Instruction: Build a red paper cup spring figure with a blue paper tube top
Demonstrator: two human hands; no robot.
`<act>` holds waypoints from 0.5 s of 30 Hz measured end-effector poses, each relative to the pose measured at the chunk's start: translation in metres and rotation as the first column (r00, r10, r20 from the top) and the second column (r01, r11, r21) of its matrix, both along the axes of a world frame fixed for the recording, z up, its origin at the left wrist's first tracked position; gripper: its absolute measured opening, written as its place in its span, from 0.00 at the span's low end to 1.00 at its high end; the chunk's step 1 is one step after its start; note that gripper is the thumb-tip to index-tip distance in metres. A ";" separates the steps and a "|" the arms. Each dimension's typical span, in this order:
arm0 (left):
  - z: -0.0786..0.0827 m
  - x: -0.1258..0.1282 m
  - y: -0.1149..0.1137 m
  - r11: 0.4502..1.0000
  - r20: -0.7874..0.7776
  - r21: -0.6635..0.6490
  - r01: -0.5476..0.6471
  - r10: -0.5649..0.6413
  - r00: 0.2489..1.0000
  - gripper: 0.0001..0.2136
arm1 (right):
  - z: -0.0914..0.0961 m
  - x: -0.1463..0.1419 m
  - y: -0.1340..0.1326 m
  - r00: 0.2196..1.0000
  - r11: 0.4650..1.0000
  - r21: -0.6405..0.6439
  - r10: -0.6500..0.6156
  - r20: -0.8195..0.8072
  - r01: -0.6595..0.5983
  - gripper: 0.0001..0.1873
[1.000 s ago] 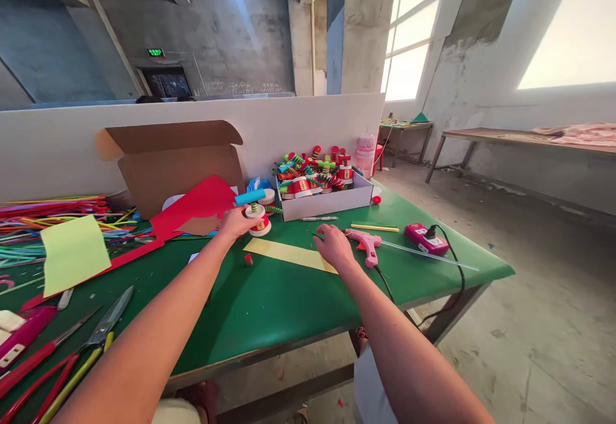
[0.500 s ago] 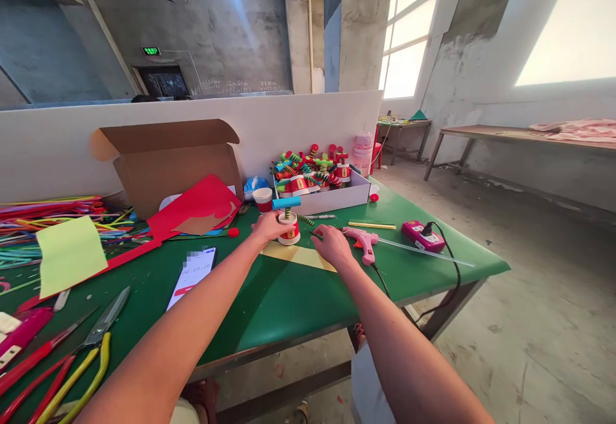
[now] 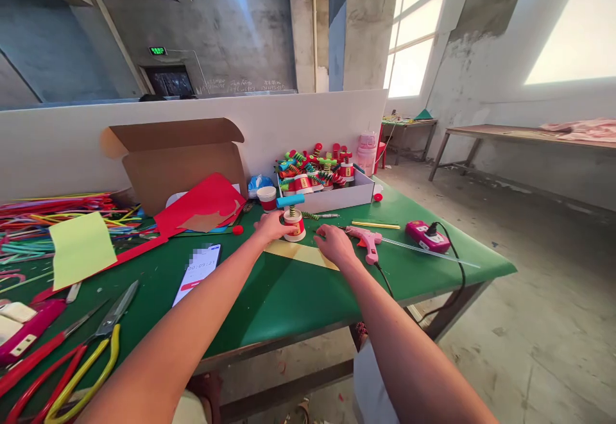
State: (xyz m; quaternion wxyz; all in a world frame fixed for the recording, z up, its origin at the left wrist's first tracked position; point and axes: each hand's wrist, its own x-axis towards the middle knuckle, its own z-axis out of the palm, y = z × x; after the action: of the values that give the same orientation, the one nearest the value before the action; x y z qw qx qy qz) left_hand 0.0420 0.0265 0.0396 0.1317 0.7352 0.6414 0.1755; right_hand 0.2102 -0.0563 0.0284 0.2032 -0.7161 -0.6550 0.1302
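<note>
My left hand (image 3: 272, 226) is closed round a small red-and-white paper cup toy (image 3: 293, 224) with a green coiled stem and a blue roll on top, which stands on the green table (image 3: 289, 296). My right hand (image 3: 334, 244) rests palm down on a yellow paper strip (image 3: 301, 254), fingers curled toward the toy; I cannot see anything in it. A pink glue gun (image 3: 366, 242) lies just right of that hand. A second small cup (image 3: 267, 197) stands behind the toy.
A white box (image 3: 337, 197) full of finished toys sits behind. An open cardboard box (image 3: 178, 161), red paper (image 3: 202, 204), a phone (image 3: 197, 266), scissors and pliers (image 3: 91, 340), pipe cleaners (image 3: 48, 209) and a pink power adapter (image 3: 424, 234) with cord lie around.
My left hand has carried the cup toy rightward and set it down near my right hand. A phone and a red pom-pom came into sight where the arm was.
</note>
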 end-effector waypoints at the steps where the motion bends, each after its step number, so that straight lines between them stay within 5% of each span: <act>1: 0.001 -0.004 -0.002 1.000 -0.016 0.003 0.002 -0.002 1.000 0.29 | 0.000 0.000 0.000 1.000 1.000 0.002 -0.001 -0.002 0.001 0.12; 6: 0.004 -0.037 -0.022 0.990 -0.112 0.140 0.032 -0.016 0.994 0.26 | 0.002 -0.003 -0.001 1.000 1.000 0.025 0.007 -0.014 -0.007 0.13; 12: 0.010 -0.063 -0.071 0.956 0.050 0.261 0.133 -0.152 0.987 0.08 | 0.008 -0.021 -0.008 0.975 0.986 0.138 0.120 -0.185 -0.095 0.11; 15: 0.008 -0.057 -0.097 0.952 0.002 0.221 0.210 -0.216 0.976 0.18 | 0.011 -0.036 -0.017 0.951 0.972 0.157 0.209 -0.228 -0.176 0.13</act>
State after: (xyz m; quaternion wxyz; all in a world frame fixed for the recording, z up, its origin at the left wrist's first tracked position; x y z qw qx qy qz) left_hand -0.0151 -0.0706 0.0476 0.0764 0.8078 0.5332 0.2395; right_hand 0.1746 -0.0730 0.0398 0.3161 -0.6121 -0.6990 0.1916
